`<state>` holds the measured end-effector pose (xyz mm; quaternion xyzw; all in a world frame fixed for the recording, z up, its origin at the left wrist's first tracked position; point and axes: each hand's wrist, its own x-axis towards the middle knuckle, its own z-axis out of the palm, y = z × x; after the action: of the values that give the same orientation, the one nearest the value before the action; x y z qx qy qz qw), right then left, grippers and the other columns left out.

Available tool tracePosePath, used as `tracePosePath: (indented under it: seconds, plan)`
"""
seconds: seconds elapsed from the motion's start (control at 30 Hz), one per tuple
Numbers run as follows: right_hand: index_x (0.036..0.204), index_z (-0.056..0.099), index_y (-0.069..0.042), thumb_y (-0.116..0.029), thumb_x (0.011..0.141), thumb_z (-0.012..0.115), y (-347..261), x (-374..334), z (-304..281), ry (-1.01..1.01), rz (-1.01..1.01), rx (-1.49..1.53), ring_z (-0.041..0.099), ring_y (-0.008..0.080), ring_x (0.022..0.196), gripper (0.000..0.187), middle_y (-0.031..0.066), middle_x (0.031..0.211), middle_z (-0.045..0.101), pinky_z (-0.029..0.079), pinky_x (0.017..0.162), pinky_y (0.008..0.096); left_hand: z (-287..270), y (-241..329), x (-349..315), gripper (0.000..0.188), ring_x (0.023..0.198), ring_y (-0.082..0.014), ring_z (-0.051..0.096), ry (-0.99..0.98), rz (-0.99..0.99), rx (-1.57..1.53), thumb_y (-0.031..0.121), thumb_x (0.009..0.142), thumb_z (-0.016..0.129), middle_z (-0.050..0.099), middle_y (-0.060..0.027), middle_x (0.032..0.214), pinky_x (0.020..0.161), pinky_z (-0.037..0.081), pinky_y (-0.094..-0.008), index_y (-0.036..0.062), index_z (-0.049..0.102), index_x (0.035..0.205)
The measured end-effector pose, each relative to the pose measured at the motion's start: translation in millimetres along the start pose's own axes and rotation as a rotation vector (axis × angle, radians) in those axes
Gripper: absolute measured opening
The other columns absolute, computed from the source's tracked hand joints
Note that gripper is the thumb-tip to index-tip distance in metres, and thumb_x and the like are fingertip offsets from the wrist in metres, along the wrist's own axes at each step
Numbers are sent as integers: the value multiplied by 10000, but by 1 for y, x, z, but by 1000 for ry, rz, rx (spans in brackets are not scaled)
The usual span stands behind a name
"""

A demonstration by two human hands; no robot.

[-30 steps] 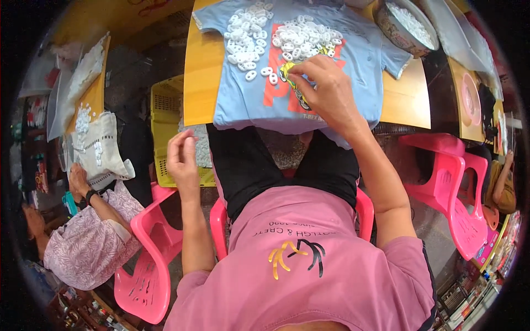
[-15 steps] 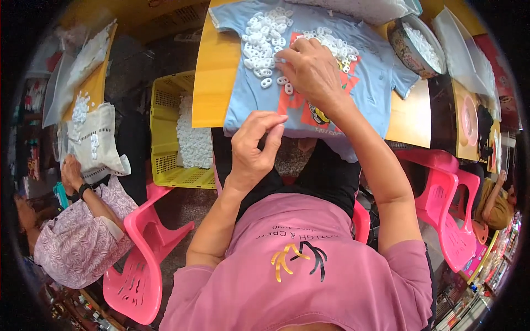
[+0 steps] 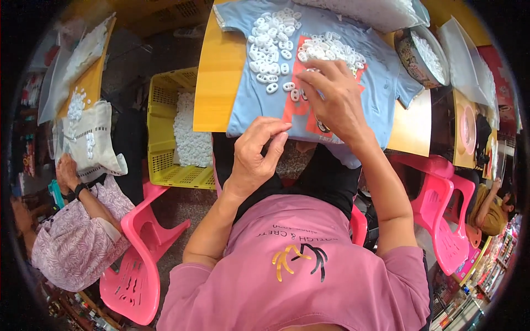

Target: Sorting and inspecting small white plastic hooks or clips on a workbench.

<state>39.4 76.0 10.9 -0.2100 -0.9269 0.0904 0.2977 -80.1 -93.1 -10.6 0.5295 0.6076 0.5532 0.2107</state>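
Note:
Many small white oval plastic pieces with two holes (image 3: 268, 52) lie spread on a light blue T-shirt (image 3: 251, 110), which covers part of the table. A second cluster of white pieces (image 3: 331, 47) sits on the shirt's red print. My right hand (image 3: 335, 99) is over the print, just nearer than this cluster, its fingers stretched and apart, with a few loose pieces by the fingertips. My left hand (image 3: 256, 151) is at the shirt's near edge, fingers curled and thumb close to the forefinger. Whatever it may pinch is too small to make out.
A yellow plastic crate (image 3: 163, 121) with a bag of white pieces stands left of the table. At the back right are a round tin (image 3: 422, 55) of white pieces and a clear bag (image 3: 370, 14). Pink chairs (image 3: 132, 276) stand on both sides; another person (image 3: 83, 237) sits at left.
My right hand has drawn back from the pieces, nearer to me and slightly right. My left hand stays nearly in place. The view has shifted a little.

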Motion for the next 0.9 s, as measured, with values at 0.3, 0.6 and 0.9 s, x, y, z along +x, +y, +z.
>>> tracePosePath:
  seconds: [0.3, 0.6, 0.9]
  plan:
    - [972, 690, -42, -61, 813, 694, 4, -27, -24, 19, 232, 61, 611, 294, 877, 160, 112, 944, 643, 482, 757, 391, -12, -2, 44, 138, 733, -302, 596, 35, 65, 231, -46, 805, 634, 616, -140, 828, 664, 470, -375, -10, 637, 938]
    - [977, 682, -42, -100, 824, 683, 5, -38, -21, -2, 309, 20, 604, 299, 879, 164, 107, 956, 623, 479, 758, 388, 24, -14, 91, 135, 880, -282, 549, -10, 337, 469, 32, 798, 660, 605, -83, 917, 781, 437, -387, 46, 648, 932]
    - [972, 668, -42, -92, 806, 686, 8, -39, -17, 6, 302, 53, 592, 291, 876, 174, 97, 927, 598, 475, 750, 390, 44, -26, 107, 166, 914, -253, 517, -74, 292, 691, 164, 760, 709, 585, -51, 921, 778, 373, -407, 107, 641, 900]
